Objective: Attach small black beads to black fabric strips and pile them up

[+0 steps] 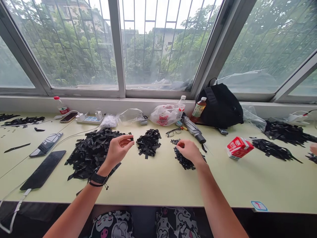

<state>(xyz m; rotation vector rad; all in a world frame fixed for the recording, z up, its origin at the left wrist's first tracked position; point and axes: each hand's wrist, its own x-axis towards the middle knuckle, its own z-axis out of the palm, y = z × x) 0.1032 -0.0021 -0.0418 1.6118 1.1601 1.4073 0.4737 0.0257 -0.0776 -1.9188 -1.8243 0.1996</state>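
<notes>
My left hand [120, 147], with a black watch on its wrist, pinches a short black strip [131, 137] between thumb and fingertips. Behind that hand spreads a large heap of black strips [92, 150]. A smaller pile of black strip pieces [148, 142] lies just right of it. Over at the right, my right hand [190, 151] is at a pile of small black ring-like pieces [184, 162], fingers bent and thumb against the forefinger. Whatever its fingertips may hold is too small or hidden to make out.
Phones [46, 145], a tablet-like slab [43, 170] and cables lie at left. Glasses [173, 132], a folded umbrella [194, 129], a plastic bag [163, 115], bottles and a black backpack [220, 105] line the back. A red carton [239, 147] and more black strips [273, 149] are at right.
</notes>
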